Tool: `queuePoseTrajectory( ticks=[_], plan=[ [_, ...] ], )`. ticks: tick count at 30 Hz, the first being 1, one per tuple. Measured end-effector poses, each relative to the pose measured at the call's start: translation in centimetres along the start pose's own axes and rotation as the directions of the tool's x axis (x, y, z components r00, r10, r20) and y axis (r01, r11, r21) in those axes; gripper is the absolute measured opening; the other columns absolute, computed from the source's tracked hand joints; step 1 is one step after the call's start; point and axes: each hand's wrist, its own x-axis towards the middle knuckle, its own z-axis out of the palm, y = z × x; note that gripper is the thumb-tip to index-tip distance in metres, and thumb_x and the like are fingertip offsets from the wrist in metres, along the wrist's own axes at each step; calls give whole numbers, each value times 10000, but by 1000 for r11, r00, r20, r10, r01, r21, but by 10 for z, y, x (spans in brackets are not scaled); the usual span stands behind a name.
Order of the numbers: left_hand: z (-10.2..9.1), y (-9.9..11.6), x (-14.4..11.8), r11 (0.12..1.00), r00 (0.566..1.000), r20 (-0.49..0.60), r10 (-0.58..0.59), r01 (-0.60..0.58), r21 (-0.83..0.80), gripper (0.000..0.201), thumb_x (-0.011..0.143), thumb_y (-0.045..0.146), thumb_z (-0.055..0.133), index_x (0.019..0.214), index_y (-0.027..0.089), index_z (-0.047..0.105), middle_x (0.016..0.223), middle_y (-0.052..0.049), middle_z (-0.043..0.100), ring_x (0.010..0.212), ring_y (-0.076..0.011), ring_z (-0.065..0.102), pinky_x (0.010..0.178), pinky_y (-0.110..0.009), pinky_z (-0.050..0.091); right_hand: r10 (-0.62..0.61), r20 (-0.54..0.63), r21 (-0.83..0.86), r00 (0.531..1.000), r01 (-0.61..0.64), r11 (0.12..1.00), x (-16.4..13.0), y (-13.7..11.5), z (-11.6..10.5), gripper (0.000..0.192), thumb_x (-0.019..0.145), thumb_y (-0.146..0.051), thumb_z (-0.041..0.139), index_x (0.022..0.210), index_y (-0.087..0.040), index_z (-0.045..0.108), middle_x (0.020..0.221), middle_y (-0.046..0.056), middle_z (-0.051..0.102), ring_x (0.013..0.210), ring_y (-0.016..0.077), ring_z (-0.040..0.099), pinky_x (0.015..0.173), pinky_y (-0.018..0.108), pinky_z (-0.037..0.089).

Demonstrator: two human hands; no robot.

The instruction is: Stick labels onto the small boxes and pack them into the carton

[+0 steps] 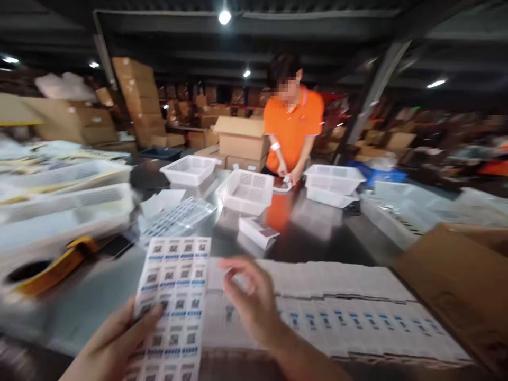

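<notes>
View from the head camera at a packing table. The left hand (113, 341) held a sheet of stickers (172, 307) by its lower left edge, thumb pressed on top and fingers beneath, so the sheet lay tilted up over the near end of the table (317, 233). The right hand (250, 304) hovered just beside the sheet's right edge, above a row of white boxes (341, 312), with thumb and forefinger pinched together; motion blur made it impossible to tell whether a peeled sticker lay between them. The boxes lay packed side by side, several already bearing small blue-printed labels on their near faces. To do this step well, it seemed wise to keep the sheet steady and flat with the left thumb, lift each sticker by one corner only, and set it square on a box in line with the labels already placed. Across the table, a person in an orange shirt (292, 127) worked with both hands between white baskets (246, 191); a tape roll (51, 267) lay at the left, a cardboard carton (464, 286) at the right.
</notes>
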Motion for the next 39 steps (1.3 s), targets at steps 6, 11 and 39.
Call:
queuePoseTrajectory(
  ticks=[6,11,39],
  plan=[
    [0,7,-46,838,902,282,-327,415,-355,525,787,560,680,1150,180,683,871,-68,752,758,-226,695,670,-305,577,335,138,292,932,-362,885,-24,34,3,348,724,-396,785,994,-240,630,930,37,712,884,197,685,790,357,569],
    [-1,-16,-49,987,876,471,-102,148,-61,351,938,431,509,1094,176,694,905,-66,733,823,-214,659,715,-272,513,281,46,77,959,-284,956,-52,42,1,395,739,-391,784,1067,-240,624,995,52,692,891,196,664,789,356,560],
    [-12,-40,-124,733,783,137,607,-618,284,366,925,248,519,1285,196,557,1136,-121,728,1125,-266,656,1059,-484,415,155,468,85,870,-218,972,-111,27,4,291,741,-247,819,1012,-331,758,850,8,594,734,124,587,600,222,509]
  ],
)
